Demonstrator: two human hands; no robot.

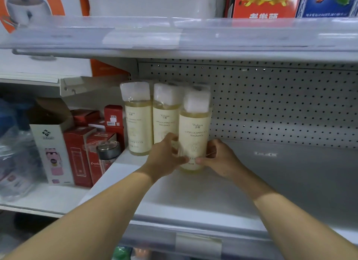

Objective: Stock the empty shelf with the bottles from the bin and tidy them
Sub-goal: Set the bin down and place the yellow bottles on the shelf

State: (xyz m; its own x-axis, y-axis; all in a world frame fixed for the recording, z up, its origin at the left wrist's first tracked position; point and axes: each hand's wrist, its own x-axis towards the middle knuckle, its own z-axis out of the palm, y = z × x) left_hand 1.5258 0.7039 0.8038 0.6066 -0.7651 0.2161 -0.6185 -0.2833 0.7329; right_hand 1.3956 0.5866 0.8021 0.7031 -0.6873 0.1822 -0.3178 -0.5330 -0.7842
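3 tall clear plastic bottles of pale yellow liquid with cream labels are standing at the left end of the grey metal shelf [271, 182]. The left hand [164, 155] and right hand [220, 159] are gripping the nearest bottle [194, 135] at its base, straightening it. Most of the shelf is sitting bare, so stocking looks barely begun; the bin is out of view.

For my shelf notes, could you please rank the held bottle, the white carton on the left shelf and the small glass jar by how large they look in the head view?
1. White carton
2. Held bottle, looking close to the carton; nearness may mislead
3. Glass jar, clearly smallest
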